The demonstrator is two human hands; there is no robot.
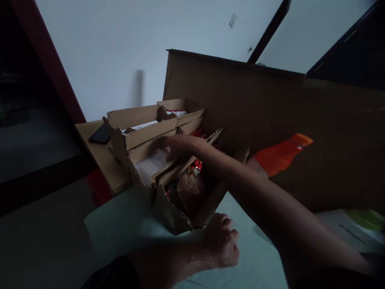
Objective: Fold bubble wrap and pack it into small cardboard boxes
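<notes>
A tiered cardboard organizer with several compartments stands in the middle. My right hand reaches down into its middle tier, next to a whitish, translucent packet. The fingers are blurred and partly hidden, so whether they grip the packet is unclear. In the front compartment lie a brownish packet and a shiny red wrapper. Just in front of the organizer's near corner, my left hand rests in a closed fist, with nothing showing from it.
The organizer stands on a pale green cloth. An orange bottle leans at the right before a tall brown panel. A dark phone-like object lies on a wooden ledge at left. Papers lie at far right.
</notes>
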